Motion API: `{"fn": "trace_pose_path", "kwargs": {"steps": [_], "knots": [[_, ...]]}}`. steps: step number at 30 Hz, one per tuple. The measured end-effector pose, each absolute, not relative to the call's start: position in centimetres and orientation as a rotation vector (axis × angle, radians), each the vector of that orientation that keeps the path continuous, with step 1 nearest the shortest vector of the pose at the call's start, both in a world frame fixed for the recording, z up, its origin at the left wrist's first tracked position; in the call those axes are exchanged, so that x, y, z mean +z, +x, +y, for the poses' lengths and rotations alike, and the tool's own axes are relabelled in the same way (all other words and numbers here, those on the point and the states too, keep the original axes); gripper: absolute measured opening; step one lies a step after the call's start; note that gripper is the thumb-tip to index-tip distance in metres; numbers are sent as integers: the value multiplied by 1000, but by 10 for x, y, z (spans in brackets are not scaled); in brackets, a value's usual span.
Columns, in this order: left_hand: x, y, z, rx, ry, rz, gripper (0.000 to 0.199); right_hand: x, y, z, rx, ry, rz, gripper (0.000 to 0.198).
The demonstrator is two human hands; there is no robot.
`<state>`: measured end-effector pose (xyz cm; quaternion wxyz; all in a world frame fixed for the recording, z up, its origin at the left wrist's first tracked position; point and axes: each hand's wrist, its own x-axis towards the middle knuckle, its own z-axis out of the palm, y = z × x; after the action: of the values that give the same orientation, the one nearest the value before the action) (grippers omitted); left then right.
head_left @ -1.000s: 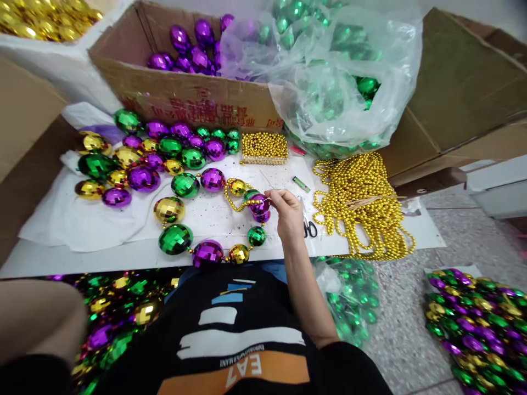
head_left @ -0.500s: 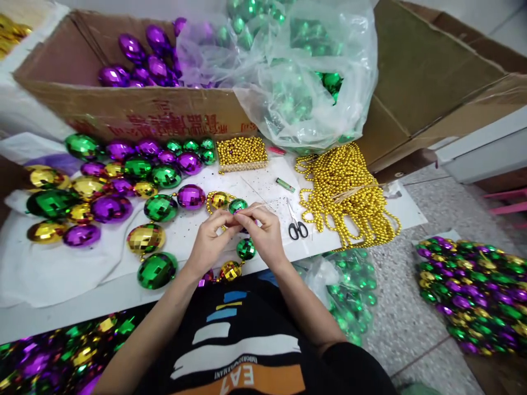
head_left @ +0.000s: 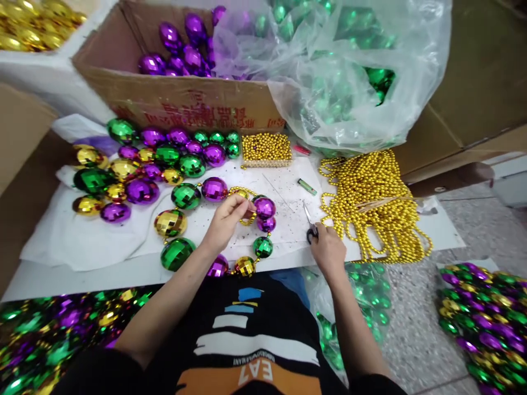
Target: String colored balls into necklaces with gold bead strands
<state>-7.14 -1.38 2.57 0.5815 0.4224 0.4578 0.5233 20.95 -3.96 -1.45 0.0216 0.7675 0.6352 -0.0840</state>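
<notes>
My left hand is closed in a pinch at the end of a bead necklace, beside a purple faceted ball and small gold beads. What exactly lies between the fingertips is too small to see. The necklace loops round over the table, with a green ball, a gold ball and a larger green ball on it. To the right, my right hand is closed on the black handles of a pair of scissors. The blades lie on the table, pointing away from me.
Several shiny balls lie at the left. A box of gold beads stands behind my hands, with a green tube-like item nearby. Gold bead strands cover the right side. A cardboard box and plastic bag border the back.
My hands have parted. The right hand left the necklace, moved right and took hold of the scissors. My left hand still pinches at the necklace. The camera view has shifted.
</notes>
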Motion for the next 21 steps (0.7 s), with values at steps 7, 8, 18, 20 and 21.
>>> {"fn": "trace_pose_path", "kwargs": {"steps": [7,8,18,20,21], "knots": [[35,-78,-3,1223,925,1028,29,7,251,-58,-1265,2654,2097,47],[36,-79,-2,1210,942,1034,28,12,253,-63,-1475,2632,2128,49],[33,-72,1,1040,1158,1171,21,67,199,-63,-1464,1655,2702,40],[33,-73,1,1029,1193,1175,20,69,193,-53,-1332,1581,2766,41],[34,-74,0,1019,1210,1179,20,70,191,-49,-1257,1550,2787,40]]}}
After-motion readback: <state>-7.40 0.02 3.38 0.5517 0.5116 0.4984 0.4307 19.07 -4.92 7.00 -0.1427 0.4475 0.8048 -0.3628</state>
